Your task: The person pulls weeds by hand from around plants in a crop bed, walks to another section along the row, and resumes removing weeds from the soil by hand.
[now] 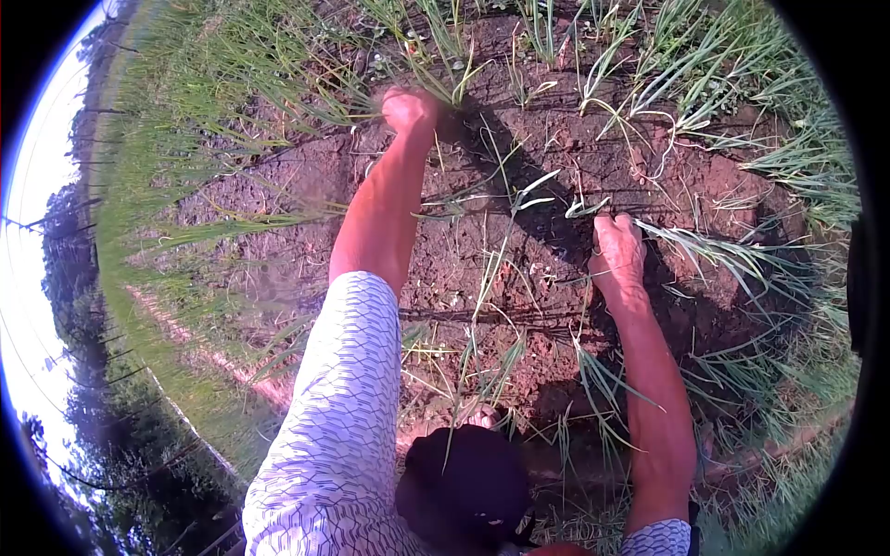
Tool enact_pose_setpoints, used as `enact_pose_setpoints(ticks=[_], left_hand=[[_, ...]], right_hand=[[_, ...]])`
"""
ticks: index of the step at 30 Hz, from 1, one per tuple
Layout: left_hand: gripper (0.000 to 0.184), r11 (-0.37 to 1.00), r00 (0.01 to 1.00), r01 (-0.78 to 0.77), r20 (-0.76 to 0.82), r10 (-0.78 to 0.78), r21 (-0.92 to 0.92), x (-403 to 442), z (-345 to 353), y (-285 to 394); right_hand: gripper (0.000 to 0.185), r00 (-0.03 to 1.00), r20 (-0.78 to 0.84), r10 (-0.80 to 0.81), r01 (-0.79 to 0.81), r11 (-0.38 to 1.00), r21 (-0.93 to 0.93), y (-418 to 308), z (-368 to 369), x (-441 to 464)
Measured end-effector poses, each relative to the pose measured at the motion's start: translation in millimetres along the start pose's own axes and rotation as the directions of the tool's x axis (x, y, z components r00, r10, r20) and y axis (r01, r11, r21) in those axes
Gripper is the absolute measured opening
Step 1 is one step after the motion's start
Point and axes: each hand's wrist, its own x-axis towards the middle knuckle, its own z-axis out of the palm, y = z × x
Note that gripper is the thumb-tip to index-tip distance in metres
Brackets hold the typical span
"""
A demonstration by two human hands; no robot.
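Brown soil (292, 181), damp-looking and clodded, fills the middle of the plot, with long-leaved green shoots standing along its upper edge. Left hand (409, 109) reaches far up the soil, knuckles up, just beside a leafy clump (454, 85); it is blurred, and whether the fingers grip a stem cannot be told. Right hand (618, 243) is lower and to the right, fingers curled closed around a bunch of stalks (709, 248), the leaves fanning out to the right, close above the ground. Loose plants (505, 236) lie thin and scattered on the soil between the two arms, some leaves pale or yellowed. Another drooping plant (598, 371) is near the right forearm. Patterned white sleeve (343, 389) covers the left upper arm; the forearms are bare. Dark cap (464, 486) at the bottom edge, toes of a foot (482, 414) just above it. Dense green growth (185, 120) at left; trees (120, 473) and bright sky (32, 278) beyond, tipped sideways by the wide lens.
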Motion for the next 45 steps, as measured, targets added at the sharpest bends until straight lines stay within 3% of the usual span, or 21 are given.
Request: enact_pose_setpoints(ticks=[2,5,7,9,11,13,14,16,18,19,23,26,27,29,30,32,35,38,40,41,45], left_hand=[[0.021,0.987,0.989,0.146,0.002,-0.146,-0.061,24,27,-15],[0.022,0.983,0.982,0.186,-0.015,-0.186,0.004,8,18,2],[0.022,0.935,0.997,0.078,0.051,-0.064,-0.346,-9,7,-5],[0.024,0.699,0.992,0.041,0.112,0.057,-0.714,-10,2,-6],[0.026,0.719,0.983,-0.079,0.067,0.173,-0.691,-11,4,-2],[0.024,0.925,0.951,-0.303,-0.015,0.308,-0.231,-3,9,10],[0.019,0.849,0.850,-0.523,-0.025,0.526,0.079,4,12,11],[0.015,0.986,0.976,-0.129,-0.165,0.145,0.105,10,21,38],[0.016,0.995,1.000,-0.015,0.017,0.017,-0.094,4,-1,51],[0.016,0.989,0.991,-0.120,-0.073,0.113,-0.088,12,4,50],[0.021,0.974,0.966,-0.224,0.133,0.220,0.020,45,20,39],[0.019,0.978,0.986,-0.159,0.038,0.165,-0.136,43,18,40],[0.020,0.978,0.978,-0.203,-0.045,0.205,0.042,57,37,34],[0.040,0.992,0.992,-0.114,-0.060,0.110,-0.058,57,47,23],[0.035,0.984,0.997,-0.012,0.068,0.025,-0.177,22,10,47],[0.031,0.846,0.988,-0.062,0.087,0.127,-0.529,61,56,-1],[0.012,0.644,0.952,-0.017,0.184,0.244,-0.765,-23,-40,40],[0.017,0.186,0.859,0.362,0.404,0.313,-0.913,-17,-78,19],[0.022,-0.166,0.738,0.615,0.489,0.465,-0.771,-11,-122,-5],[0.025,-0.230,0.738,0.628,0.476,0.478,-0.744,-27,-157,-7],[0.035,-0.437,0.536,0.843,0.433,0.724,-0.314,-87,-255,-57]], right_hand=[[0.030,0.999,-0.032,-0.005,0.004,1.000,-0.024,1,3,0],[0.030,0.999,-0.049,-0.008,0.006,1.000,-0.031,-2,1,-1],[0.032,0.999,-0.047,-0.016,0.015,1.000,-0.018,-1,2,-2],[0.033,1.000,-0.021,-0.015,0.014,0.999,-0.032,-3,-1,-1],[0.035,1.000,0.003,-0.001,0.001,0.999,-0.041,-2,-1,-3],[0.036,1.000,0.009,0.013,-0.012,0.999,-0.040,-4,-3,0],[0.036,1.000,0.022,0.021,-0.020,1.000,-0.017,-5,-5,0],[0.040,0.998,-0.048,-0.033,0.032,0.999,-0.014,-1,-2,-1],[0.043,0.992,-0.108,-0.060,0.058,0.998,-0.019,3,7,-2],[0.041,0.997,-0.065,-0.038,0.037,0.999,-0.011,2,3,-1],[0.039,0.999,0.041,0.031,-0.031,0.999,0.017,-5,-6,-3],[0.039,0.994,0.073,0.081,-0.086,0.994,0.066,-9,-14,-4],[0.038,0.996,0.046,0.081,-0.083,0.995,0.055,-9,-12,-3],[0.038,0.997,0.003,0.072,-0.072,0.997,0.034,-7,-6,-5],[0.039,0.995,0.052,0.080,-0.082,0.996,0.025,-7,-10,-5],[0.042,0.997,0.042,0.071,-0.072,0.997,0.023,-8,-7,-3],[0.047,0.997,0.051,0.065,-0.063,0.997,-0.039,-2,2,1],[0.044,0.999,-0.031,0.013,-0.014,0.999,-0.037,4,12,1],[0.042,1.000,-0.013,0.021,-0.021,0.999,-0.044,-3,1,-2],[0.042,1.000,-0.008,0.022,-0.022,0.998,-0.059,-3,0,-2],[0.040,1.000,-0.022,-0.008,0.007,0.998,-0.055,-1,3,-1]])
